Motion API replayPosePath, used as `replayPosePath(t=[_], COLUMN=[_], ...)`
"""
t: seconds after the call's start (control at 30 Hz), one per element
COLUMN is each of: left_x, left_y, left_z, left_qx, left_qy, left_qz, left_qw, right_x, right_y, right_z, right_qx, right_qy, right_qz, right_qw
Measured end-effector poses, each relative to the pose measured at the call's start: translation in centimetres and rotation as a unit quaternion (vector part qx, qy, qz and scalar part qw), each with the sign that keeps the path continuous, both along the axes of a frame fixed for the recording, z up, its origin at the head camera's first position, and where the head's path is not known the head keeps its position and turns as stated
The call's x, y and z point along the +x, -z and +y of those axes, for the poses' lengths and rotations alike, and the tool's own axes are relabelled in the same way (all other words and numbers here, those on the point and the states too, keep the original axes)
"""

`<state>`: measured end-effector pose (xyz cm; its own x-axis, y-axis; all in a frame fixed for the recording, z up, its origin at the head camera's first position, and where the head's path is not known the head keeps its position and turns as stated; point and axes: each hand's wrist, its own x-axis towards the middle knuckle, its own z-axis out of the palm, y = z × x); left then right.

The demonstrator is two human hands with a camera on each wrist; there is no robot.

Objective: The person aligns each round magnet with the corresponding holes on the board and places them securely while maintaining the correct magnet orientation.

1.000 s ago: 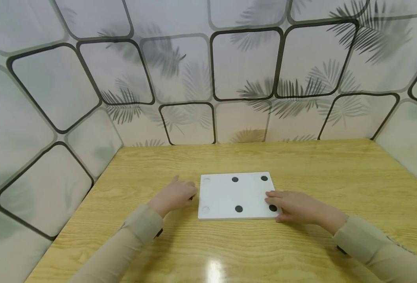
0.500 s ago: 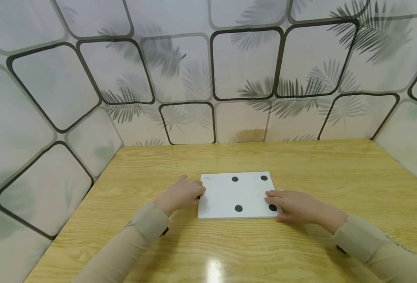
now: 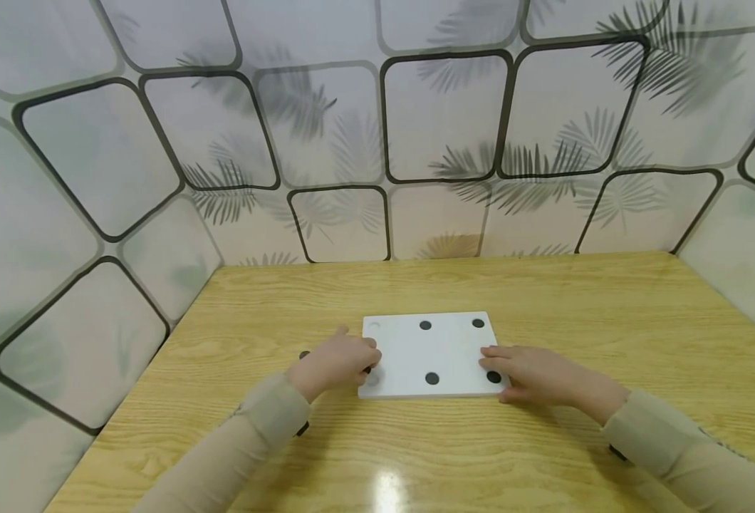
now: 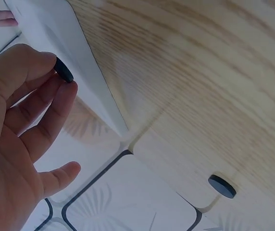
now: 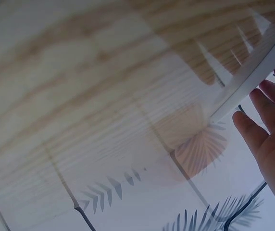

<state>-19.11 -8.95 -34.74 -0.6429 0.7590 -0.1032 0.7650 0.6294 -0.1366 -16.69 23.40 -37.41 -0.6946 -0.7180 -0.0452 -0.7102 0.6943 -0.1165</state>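
Observation:
A flat white board lies on the table, with several black discs set on it. At its left end are two pale round recesses, one at the far corner. My left hand is over the board's left edge, close to the near recess. In the left wrist view it pinches a small black disc between thumb and fingertips. My right hand rests on the board's right end, fingers extended over the top beside a near-corner disc, thumb at the front edge.
Another loose black disc lies on the wooden table, left of the board and just behind my left hand. A patterned wall covering borders the table at the back and sides.
My left hand has moved right, from beside the board to over its left edge, with the disc pinched. The loose disc on the table has come into view behind it. My right hand stays still.

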Motion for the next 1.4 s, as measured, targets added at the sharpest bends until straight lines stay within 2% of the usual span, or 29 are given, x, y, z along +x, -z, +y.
replayPosePath(t=[0.47, 0.83, 1.4], left_x=[0.8, 1.0, 1.1], left_y=[0.1, 0.3, 0.4], left_z=[0.4, 0.4, 0.6], left_qx=[-0.001, -0.004, 0.007], left_qy=[0.006, 0.032, 0.029], left_qz=[-0.027, 0.002, -0.006], left_qw=[0.9996, 0.9995, 0.9995], right_x=[0.1, 0.1, 0.2], right_y=[-0.1, -0.1, 0.0], right_z=[0.0, 0.0, 0.0], right_qx=[-0.003, -0.006, -0.006], right_qy=[0.000, -0.005, -0.007], right_qz=[-0.003, 0.002, 0.006], right_qw=[1.000, 1.000, 1.000])
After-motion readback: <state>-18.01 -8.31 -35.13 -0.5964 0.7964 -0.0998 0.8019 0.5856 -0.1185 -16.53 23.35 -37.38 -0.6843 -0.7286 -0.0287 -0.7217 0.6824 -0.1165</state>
